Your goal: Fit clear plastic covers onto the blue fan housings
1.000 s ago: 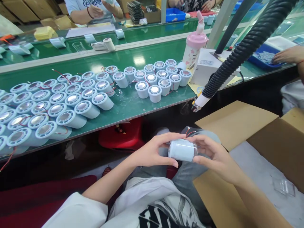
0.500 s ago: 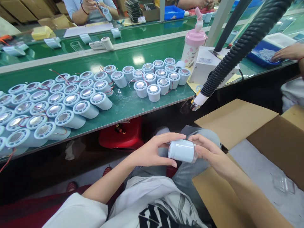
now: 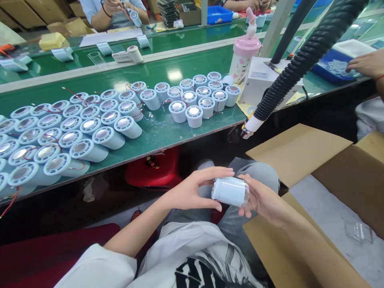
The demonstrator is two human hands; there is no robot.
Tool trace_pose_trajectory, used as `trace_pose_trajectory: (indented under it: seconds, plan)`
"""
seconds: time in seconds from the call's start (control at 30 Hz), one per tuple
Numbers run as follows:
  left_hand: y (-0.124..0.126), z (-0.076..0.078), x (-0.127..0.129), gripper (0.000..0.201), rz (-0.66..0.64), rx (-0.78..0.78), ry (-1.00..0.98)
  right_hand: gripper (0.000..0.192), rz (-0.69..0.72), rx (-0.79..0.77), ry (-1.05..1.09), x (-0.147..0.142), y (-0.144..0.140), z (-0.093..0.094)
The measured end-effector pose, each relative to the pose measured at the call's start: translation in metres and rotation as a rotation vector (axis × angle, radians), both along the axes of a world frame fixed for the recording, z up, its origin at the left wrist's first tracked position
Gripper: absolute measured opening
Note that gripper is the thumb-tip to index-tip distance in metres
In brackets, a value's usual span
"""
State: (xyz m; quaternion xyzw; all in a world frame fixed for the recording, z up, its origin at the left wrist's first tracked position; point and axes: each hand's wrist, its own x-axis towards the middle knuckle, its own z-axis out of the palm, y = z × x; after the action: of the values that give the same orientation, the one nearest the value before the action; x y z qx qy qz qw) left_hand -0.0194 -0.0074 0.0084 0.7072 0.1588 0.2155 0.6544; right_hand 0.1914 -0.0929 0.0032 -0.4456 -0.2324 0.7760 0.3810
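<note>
Above my lap lies a light-blue cylinder (image 3: 230, 191) on its side, its right end capped by a clear plastic cover. My left hand (image 3: 196, 190) grips it from the left, with fingers along the top and thumb at the lower edge. At the right end, my right hand (image 3: 264, 200) holds the clear cover, its fingertips showing beneath. The palm-side contact of both hands is partly hidden. On the green bench (image 3: 162, 138) stand many similar light-blue cylinders (image 3: 194, 116) with round silvery tops, several with thin red wires.
A black ribbed hose (image 3: 288, 76) with a metal tip hangs at the right, by a white box-shaped device (image 3: 255, 86) and a pink-lidded cup (image 3: 244, 52). An open cardboard box (image 3: 300, 154) sits at my right. Co-workers' hands (image 3: 112, 6) show across the bench and at right.
My right hand has turned at the cylinder's right end, its fingers shifting from the side to underneath, so more of the clear cover shows. My left hand has barely moved.
</note>
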Motion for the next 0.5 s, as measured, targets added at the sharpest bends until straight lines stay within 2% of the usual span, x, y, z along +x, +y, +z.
trace_pose_trajectory:
  seconds: [0.13, 0.3, 0.4, 0.5]
  plan:
    - [-0.001, 0.000, 0.000, 0.075, 0.002, 0.003, 0.005, 0.048, 0.038, -0.085, 0.067, -0.002, 0.001, 0.002]
    - [-0.005, 0.004, 0.002, 0.069, 0.035, -0.021, 0.091, 0.064, 0.108, -0.130, 0.103, -0.003, 0.001, 0.003]
    - [-0.007, 0.006, 0.002, 0.067, 0.072, -0.087, 0.134, 0.068, 0.121, -0.043, 0.046, -0.002, -0.001, -0.003]
    - [-0.009, 0.007, 0.002, 0.068, 0.094, -0.185, 0.143, 0.063, 0.045, 0.178, -0.101, 0.002, -0.006, -0.011]
